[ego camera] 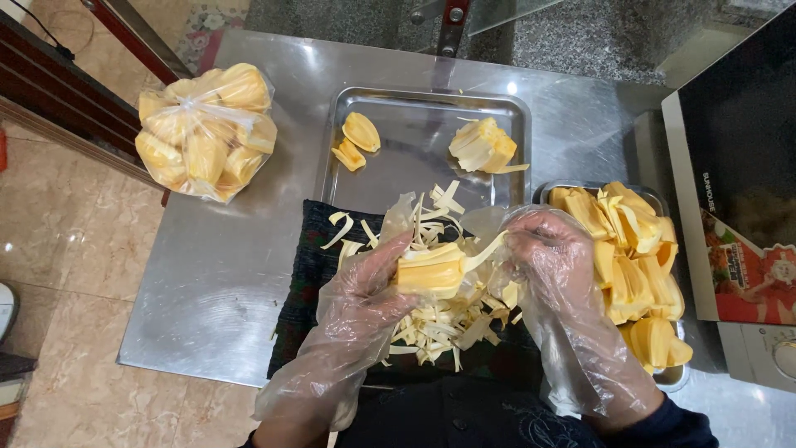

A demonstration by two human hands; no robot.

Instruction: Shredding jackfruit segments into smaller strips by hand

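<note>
Both my hands wear thin clear plastic gloves. My left hand [361, 299] grips a yellow jackfruit pod [431, 270] still wrapped in pale fibres. My right hand [547, 257] pinches a pale strip [485, 250] that runs off the pod's right end. Below the hands lies a heap of pale fibre strips [439, 319] on a dark cloth [307, 274] at the table's near edge.
A steel tray [414, 166] behind holds two peeled pieces [356, 141] and a fibrous chunk [482, 145]. A smaller tray [676, 377] at right is piled with peeled yellow pods [634, 265]. A clear bag of pods [207, 129] sits far left. A microwave oven [738, 166] stands at right.
</note>
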